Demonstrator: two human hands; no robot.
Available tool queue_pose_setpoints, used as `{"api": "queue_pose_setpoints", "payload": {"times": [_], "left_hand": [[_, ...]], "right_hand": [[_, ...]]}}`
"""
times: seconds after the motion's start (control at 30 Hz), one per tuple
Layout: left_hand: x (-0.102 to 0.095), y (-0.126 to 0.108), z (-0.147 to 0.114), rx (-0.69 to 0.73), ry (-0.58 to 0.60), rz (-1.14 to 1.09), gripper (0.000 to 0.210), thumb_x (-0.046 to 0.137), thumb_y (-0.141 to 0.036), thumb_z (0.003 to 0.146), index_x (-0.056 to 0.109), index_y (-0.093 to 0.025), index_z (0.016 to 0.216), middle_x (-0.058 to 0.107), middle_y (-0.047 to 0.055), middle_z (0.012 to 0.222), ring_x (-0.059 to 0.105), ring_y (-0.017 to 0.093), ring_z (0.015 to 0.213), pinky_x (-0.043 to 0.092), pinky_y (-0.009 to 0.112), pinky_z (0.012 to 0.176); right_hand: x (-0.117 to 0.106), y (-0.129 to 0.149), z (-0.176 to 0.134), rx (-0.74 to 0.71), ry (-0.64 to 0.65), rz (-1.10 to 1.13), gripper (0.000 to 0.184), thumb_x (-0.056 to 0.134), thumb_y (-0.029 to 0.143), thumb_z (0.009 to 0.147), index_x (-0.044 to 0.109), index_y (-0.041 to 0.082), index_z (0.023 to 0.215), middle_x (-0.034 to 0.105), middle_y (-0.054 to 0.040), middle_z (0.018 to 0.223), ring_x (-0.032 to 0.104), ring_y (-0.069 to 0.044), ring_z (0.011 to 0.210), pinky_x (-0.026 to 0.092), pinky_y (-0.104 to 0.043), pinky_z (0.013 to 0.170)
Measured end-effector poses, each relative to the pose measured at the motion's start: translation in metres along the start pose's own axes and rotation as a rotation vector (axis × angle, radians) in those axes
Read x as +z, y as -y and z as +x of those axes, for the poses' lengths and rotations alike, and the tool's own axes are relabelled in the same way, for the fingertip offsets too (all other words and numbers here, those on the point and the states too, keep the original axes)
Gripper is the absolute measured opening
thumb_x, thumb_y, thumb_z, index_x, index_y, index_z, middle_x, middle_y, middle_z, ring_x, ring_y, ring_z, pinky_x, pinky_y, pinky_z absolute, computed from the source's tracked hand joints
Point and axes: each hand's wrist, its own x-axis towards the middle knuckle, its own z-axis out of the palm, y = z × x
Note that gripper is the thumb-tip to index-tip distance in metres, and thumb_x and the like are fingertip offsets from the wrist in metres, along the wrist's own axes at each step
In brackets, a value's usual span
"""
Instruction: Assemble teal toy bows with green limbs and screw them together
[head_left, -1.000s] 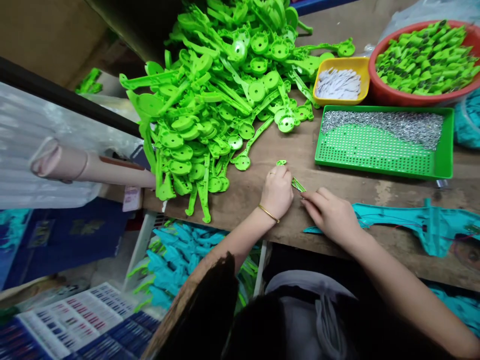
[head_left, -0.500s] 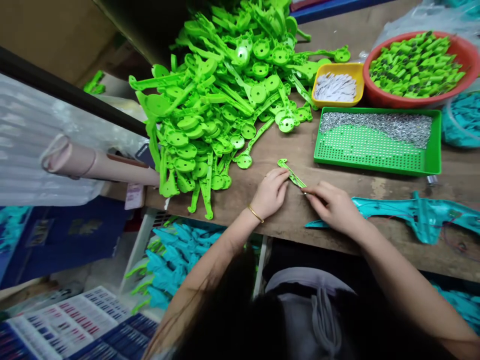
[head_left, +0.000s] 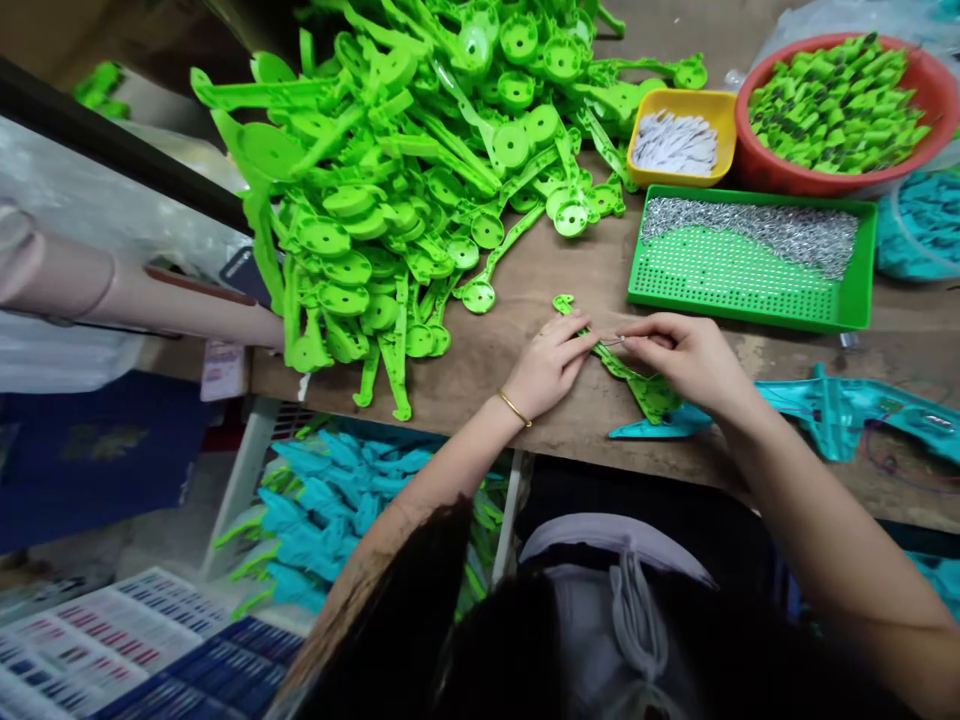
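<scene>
A long bright green plastic part [head_left: 619, 368] lies slantwise on the bench, hooked at its far end and wider near the front edge. My left hand [head_left: 551, 368] holds it down, fingers closed together over its upper stretch. To the right, my right hand [head_left: 686, 358] is closed in a pinch on a thin wire [head_left: 613, 342] that runs toward the left fingertips. The fingertips partly hide where the wire meets the part. Just beyond the green part's wide end, a turquoise plastic shell [head_left: 832, 405] with thin wires on it lies partly under my right forearm.
A big heap of green plastic parts [head_left: 360, 240] covers the left of the bench. Behind my right hand stand a green perforated tray [head_left: 720, 290] of small metal pieces, a yellow dish [head_left: 726, 130] and a red bowl [head_left: 817, 183]. Turquoise parts [head_left: 337, 500] fill a space below.
My right hand has shifted slightly right and up, away from the green part, with the wire now showing between the hands. More of the green part's wide end is visible. The camera view has shifted.
</scene>
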Motion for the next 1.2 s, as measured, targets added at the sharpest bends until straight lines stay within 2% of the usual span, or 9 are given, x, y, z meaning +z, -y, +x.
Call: {"api": "queue_pose_setpoints", "payload": {"times": [0.13, 0.27, 0.33, 0.43, 0.53, 0.7, 0.93, 1.07, 1.2], "left_hand": [[-0.004, 0.002, -0.001, 0.023, 0.056, 0.009, 0.032, 0.044, -0.020, 0.096, 0.062, -0.018, 0.122, 0.058, 0.013, 0.135, 0.048, 0.022, 0.133, 0.040, 0.047, 0.111], [-0.007, 0.007, -0.001, 0.067, 0.100, 0.039, 0.033, 0.044, -0.018, 0.095, 0.061, -0.018, 0.124, 0.057, 0.014, 0.135, 0.047, 0.023, 0.133, 0.040, 0.049, 0.111], [-0.008, 0.010, 0.000, 0.080, 0.118, 0.040, 0.033, 0.044, -0.017, 0.095, 0.061, -0.020, 0.123, 0.057, 0.013, 0.134, 0.047, 0.023, 0.132, 0.040, 0.049, 0.111], [-0.011, 0.015, 0.003, 0.102, 0.132, 0.020, 0.032, 0.043, -0.019, 0.096, 0.063, -0.020, 0.121, 0.060, 0.012, 0.129, 0.049, 0.022, 0.129, 0.041, 0.047, 0.109], [-0.014, 0.017, 0.009, 0.088, 0.133, -0.016, 0.029, 0.044, -0.020, 0.096, 0.067, -0.021, 0.115, 0.062, 0.010, 0.123, 0.053, 0.022, 0.121, 0.042, 0.046, 0.106], [-0.014, 0.016, 0.022, 0.011, 0.114, -0.070, 0.018, 0.055, -0.026, 0.093, 0.072, -0.023, 0.097, 0.066, 0.005, 0.106, 0.057, 0.021, 0.108, 0.043, 0.042, 0.100], [-0.009, 0.017, 0.025, -0.061, 0.077, -0.139, 0.012, 0.061, -0.025, 0.089, 0.073, -0.024, 0.089, 0.066, 0.003, 0.101, 0.056, 0.020, 0.106, 0.042, 0.039, 0.099], [-0.009, 0.016, 0.024, -0.073, 0.082, -0.141, 0.013, 0.060, -0.025, 0.089, 0.073, -0.024, 0.088, 0.067, 0.003, 0.102, 0.057, 0.020, 0.108, 0.040, 0.042, 0.103], [-0.010, 0.017, 0.025, -0.078, 0.094, -0.150, 0.012, 0.060, -0.024, 0.089, 0.072, -0.024, 0.087, 0.067, 0.003, 0.104, 0.058, 0.020, 0.108, 0.041, 0.042, 0.102]], "right_hand": [[0.001, 0.005, 0.005, 0.161, 0.069, 0.242, 0.024, 0.068, 0.034, 0.072, 0.069, 0.014, 0.086, 0.059, 0.0009, 0.065, 0.046, -0.008, 0.055, 0.038, -0.023, 0.054], [0.003, 0.008, 0.009, 0.227, 0.169, 0.267, 0.025, 0.069, 0.037, 0.071, 0.065, 0.013, 0.078, 0.050, 0.0050, 0.054, 0.032, -0.003, 0.045, 0.024, -0.020, 0.043], [0.002, 0.009, 0.010, 0.244, 0.174, 0.188, 0.023, 0.070, 0.035, 0.071, 0.065, 0.013, 0.076, 0.053, 0.0036, 0.055, 0.039, -0.005, 0.047, 0.028, -0.020, 0.045], [-0.002, 0.006, 0.009, 0.255, 0.088, -0.019, 0.014, 0.067, 0.027, 0.074, 0.068, 0.014, 0.078, 0.066, -0.0021, 0.067, 0.055, -0.010, 0.057, 0.042, -0.023, 0.055], [-0.007, -0.001, 0.006, 0.190, 0.013, -0.267, 0.016, 0.064, 0.026, 0.077, 0.072, 0.016, 0.086, 0.072, -0.0049, 0.075, 0.063, -0.015, 0.067, 0.048, -0.028, 0.063], [-0.009, -0.008, -0.004, 0.025, 0.050, -0.439, 0.021, 0.058, 0.032, 0.083, 0.074, 0.019, 0.085, 0.073, -0.0044, 0.075, 0.065, -0.018, 0.066, 0.049, -0.031, 0.064], [0.007, 0.001, -0.014, -0.364, 0.059, -0.790, 0.032, 0.046, 0.037, 0.094, 0.070, 0.020, 0.105, 0.072, -0.0082, 0.091, 0.065, -0.019, 0.079, 0.045, -0.029, 0.067], [0.012, -0.003, -0.010, -0.380, 0.160, -0.739, 0.024, 0.049, 0.031, 0.091, 0.069, 0.019, 0.098, 0.072, -0.0066, 0.090, 0.065, -0.017, 0.078, 0.045, -0.028, 0.068], [0.008, -0.005, -0.007, -0.238, 0.200, -0.740, 0.016, 0.055, 0.028, 0.086, 0.068, 0.019, 0.091, 0.073, -0.0050, 0.086, 0.064, -0.017, 0.072, 0.043, -0.028, 0.066]]}}
